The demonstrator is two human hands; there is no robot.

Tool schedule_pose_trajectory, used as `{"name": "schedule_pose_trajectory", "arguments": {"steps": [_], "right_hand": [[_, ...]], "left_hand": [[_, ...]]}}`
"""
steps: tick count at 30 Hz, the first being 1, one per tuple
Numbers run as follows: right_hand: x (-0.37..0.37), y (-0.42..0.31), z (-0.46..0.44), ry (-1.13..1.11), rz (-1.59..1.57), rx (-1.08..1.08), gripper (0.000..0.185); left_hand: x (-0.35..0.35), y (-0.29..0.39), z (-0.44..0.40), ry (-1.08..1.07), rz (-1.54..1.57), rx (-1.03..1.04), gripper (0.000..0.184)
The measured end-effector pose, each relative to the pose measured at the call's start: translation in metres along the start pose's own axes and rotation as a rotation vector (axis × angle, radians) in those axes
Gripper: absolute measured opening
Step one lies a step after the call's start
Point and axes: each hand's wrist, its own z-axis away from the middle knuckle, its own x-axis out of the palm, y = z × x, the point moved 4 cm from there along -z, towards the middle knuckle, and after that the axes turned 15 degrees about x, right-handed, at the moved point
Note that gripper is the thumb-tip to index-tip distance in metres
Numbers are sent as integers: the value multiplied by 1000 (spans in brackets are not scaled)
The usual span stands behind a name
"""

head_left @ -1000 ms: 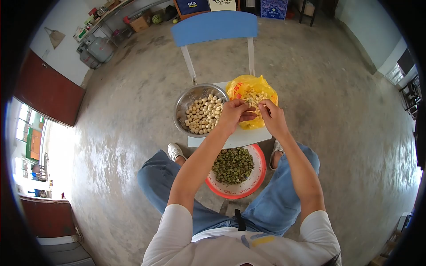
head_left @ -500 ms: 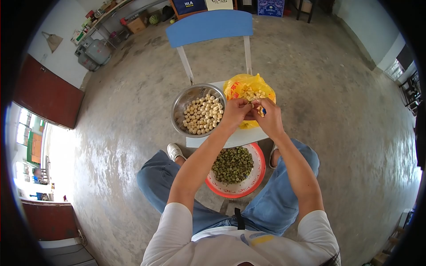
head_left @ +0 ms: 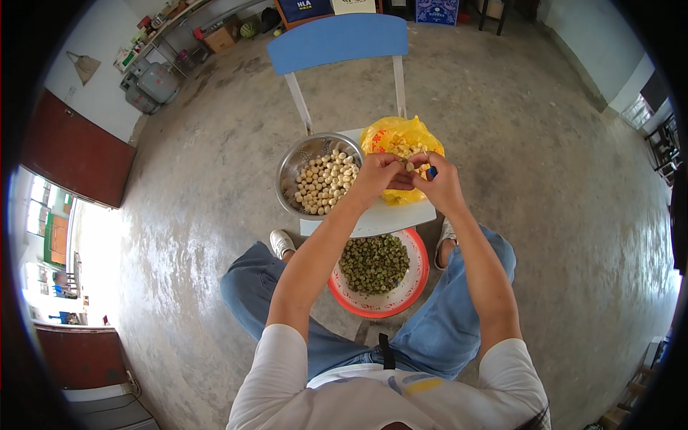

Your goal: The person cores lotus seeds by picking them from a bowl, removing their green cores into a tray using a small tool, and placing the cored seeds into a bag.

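Note:
Over the yellow plastic bag [head_left: 398, 130], my left hand [head_left: 381, 176] pinches a small pale round piece [head_left: 410, 166] between its fingers. Close on its right, my right hand [head_left: 438, 182] is closed round a small blue-ended tool [head_left: 431, 173], mostly hidden by the fingers. Pale pieces lie inside the bag. A metal colander [head_left: 287, 172] of round cream-coloured pieces [head_left: 322, 183] stands to the left of my left hand. Both containers rest on the pale seat [head_left: 401, 218] of a chair.
Below the seat, a red-rimmed basin [head_left: 373, 313] holds green pieces [head_left: 374, 264] on the floor between my feet. The blue chair back [head_left: 340, 43] rises beyond the seat. Gas cylinders [head_left: 154, 82] stand at the far left wall.
My hands have come together over the bag, and the blue tool end now shows at my right hand. A pale piece is visible between my fingers. The view has shifted slightly.

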Motion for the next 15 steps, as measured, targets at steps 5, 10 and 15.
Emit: {"name": "schedule_pose_trajectory", "arguments": {"steps": [5,10,15], "right_hand": [[2,10,-6,11,10,38,21],[8,22,-13,94,69,37,20],[11,39,-16,213,145,23,21]], "left_hand": [[-5,-6,-1,21,107,-35,24],[-15,-16,-6,39,192,-79,26],[-20,-15,-3,98,142,-84,29]]}}
